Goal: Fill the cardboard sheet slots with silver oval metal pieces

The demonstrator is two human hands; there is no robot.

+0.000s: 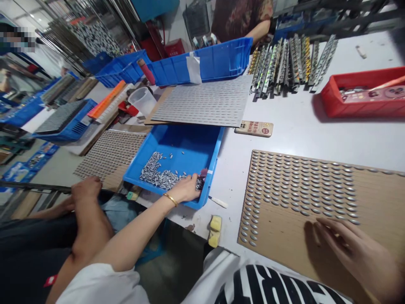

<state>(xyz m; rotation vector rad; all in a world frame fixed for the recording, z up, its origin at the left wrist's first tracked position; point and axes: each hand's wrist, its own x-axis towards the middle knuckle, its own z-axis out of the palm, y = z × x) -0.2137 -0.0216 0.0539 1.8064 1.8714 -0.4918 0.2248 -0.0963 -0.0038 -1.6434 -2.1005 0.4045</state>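
My left hand (188, 188), with a gold bracelet at its wrist, reaches into a blue bin (190, 145). Its fingers curl around a cluster of small metal pieces (199, 183) in the near right corner, beside a dark red item (203, 172). More spindle-shaped silver pieces (158, 173) lie loose along the near side of this bin. My right hand (354, 249) hovers over a brown board (284, 240) bearing rows of the same pieces (300, 179). Its fingertips are pinched together close to the lowest row; what they hold, if anything, is hidden.
A grey slotted plate (202, 101) overhangs the bin's far side. Behind are a long blue tray (202, 63), metal strips (284, 63) and a red box (363, 97). A yellow sponge block (214, 231) and a white-handled tool (218, 202) lie nearby. A co-worker's arm (90, 215) is at left.
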